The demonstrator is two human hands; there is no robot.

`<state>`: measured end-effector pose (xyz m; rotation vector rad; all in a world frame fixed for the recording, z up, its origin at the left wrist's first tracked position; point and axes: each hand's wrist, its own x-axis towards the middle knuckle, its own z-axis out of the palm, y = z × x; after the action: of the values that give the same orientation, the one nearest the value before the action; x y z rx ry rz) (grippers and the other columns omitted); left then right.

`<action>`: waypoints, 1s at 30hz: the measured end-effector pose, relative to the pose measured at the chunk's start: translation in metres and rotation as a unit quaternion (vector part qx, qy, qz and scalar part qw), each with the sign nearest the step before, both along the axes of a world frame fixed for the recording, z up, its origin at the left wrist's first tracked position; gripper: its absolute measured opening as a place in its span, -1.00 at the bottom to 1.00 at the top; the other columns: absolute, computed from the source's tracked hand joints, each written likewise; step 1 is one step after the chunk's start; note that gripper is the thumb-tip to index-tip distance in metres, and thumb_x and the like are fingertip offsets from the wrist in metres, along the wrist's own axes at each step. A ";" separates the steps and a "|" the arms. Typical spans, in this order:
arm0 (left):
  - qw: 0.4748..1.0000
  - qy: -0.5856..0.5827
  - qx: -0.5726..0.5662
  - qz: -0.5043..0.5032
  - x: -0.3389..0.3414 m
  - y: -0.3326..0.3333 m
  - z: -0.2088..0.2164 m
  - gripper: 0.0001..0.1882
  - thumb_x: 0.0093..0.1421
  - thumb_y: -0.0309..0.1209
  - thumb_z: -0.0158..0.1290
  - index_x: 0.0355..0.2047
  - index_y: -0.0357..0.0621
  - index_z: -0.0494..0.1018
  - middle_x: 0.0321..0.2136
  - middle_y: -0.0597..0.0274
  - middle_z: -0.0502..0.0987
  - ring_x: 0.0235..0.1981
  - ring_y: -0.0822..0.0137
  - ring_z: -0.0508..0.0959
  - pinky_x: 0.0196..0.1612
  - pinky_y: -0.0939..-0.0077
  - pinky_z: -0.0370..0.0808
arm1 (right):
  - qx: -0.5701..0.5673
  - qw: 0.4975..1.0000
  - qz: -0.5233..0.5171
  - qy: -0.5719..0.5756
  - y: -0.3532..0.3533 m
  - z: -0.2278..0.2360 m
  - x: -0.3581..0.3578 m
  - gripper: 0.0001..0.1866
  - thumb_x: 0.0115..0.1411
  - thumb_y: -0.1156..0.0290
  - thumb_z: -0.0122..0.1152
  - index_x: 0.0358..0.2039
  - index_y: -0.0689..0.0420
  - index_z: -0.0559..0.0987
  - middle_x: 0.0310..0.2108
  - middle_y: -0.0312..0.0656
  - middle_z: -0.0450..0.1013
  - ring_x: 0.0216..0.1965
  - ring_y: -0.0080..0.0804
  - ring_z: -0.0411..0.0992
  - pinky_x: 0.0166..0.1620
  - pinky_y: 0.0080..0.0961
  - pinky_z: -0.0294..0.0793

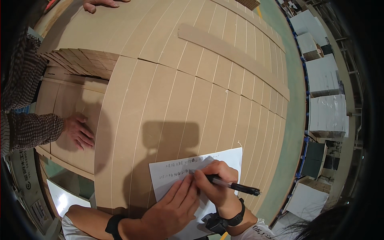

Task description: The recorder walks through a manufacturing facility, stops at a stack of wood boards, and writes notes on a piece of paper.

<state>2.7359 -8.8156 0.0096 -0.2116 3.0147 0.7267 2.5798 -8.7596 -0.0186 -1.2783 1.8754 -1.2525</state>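
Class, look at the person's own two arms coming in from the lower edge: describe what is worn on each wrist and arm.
The left hand has a bare forearm with a black band at the wrist and a white short sleeve near the frame's edge. The right hand wears a black wrist strap with a dark device beside it, and a white sleeve bearing dark printing.

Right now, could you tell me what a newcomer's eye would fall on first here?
The right hand grips a black pen over a white sheet of paper low in the picture, and the left hand presses the sheet flat. All around spreads a big stack of tan board strips; a co-worker's hand rests on a lower stack at left.
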 end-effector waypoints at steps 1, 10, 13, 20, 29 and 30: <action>1.000 0.005 0.009 -0.002 -0.002 0.000 -0.003 -0.41 0.04 -0.03 0.01 -0.10 -0.30 0.38 0.03 -0.16 0.28 0.12 -0.01 0.25 0.19 0.22 0.13 | 0.004 1.000 -0.004 0.003 0.002 -0.002 -0.002 -0.84 -0.04 0.64 0.25 -0.57 0.21 0.41 -0.68 -0.25 0.38 -0.69 -0.59 0.26 -0.61 -0.66 0.21; 1.000 0.000 0.015 -0.008 -0.002 -0.002 0.001 -0.37 0.05 -0.02 0.02 -0.06 -0.35 0.34 0.03 -0.22 0.26 0.13 -0.09 0.22 0.17 0.19 0.17 | 0.004 0.999 -0.020 -0.048 0.005 0.003 -0.002 -0.84 -0.03 0.67 0.21 -0.57 0.19 0.39 -0.67 -0.25 0.37 -0.65 -0.58 0.28 -0.57 -0.65 0.23; 1.000 -0.001 0.027 -0.013 -0.003 -0.004 0.002 -0.36 0.04 -0.03 0.02 -0.05 -0.36 0.33 0.02 -0.23 0.26 0.13 -0.10 0.22 0.17 0.18 0.18 | 0.011 0.999 -0.028 -0.041 0.005 0.002 -0.003 -0.83 -0.03 0.69 0.19 -0.56 0.19 0.38 -0.67 -0.24 0.37 -0.65 -0.57 0.29 -0.56 -0.64 0.23; 1.000 0.009 0.022 -0.010 -0.004 -0.003 -0.001 -0.36 0.04 -0.03 0.02 -0.05 -0.36 0.33 0.02 -0.22 0.26 0.13 -0.09 0.22 0.17 0.19 0.18 | 0.015 1.000 -0.023 -0.011 0.005 0.001 -0.003 -0.82 -0.05 0.69 0.21 -0.57 0.19 0.39 -0.66 -0.24 0.38 -0.65 -0.58 0.28 -0.57 -0.65 0.22; 0.999 0.000 0.039 -0.009 -0.002 -0.004 0.003 -0.38 0.03 -0.04 0.03 -0.08 -0.33 0.35 0.04 -0.24 0.24 0.13 -0.09 0.23 0.16 0.18 0.17 | -0.001 1.000 0.002 -0.001 0.003 0.000 -0.001 -0.83 -0.05 0.69 0.23 -0.55 0.21 0.41 -0.65 -0.24 0.38 -0.65 -0.59 0.27 -0.57 -0.65 0.22; 0.999 0.000 0.039 -0.009 -0.002 -0.004 0.003 -0.39 0.03 -0.04 0.03 -0.08 -0.33 0.35 0.04 -0.25 0.24 0.13 -0.10 0.23 0.16 0.18 0.17 | -0.003 1.000 0.004 0.006 0.003 0.000 -0.001 -0.83 -0.05 0.69 0.24 -0.55 0.21 0.41 -0.65 -0.24 0.38 -0.65 -0.59 0.27 -0.57 -0.65 0.22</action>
<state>2.7338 -8.8197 0.0127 -0.1810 2.9766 0.8403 2.5785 -8.7569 -0.0189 -1.2988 1.8748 -1.2489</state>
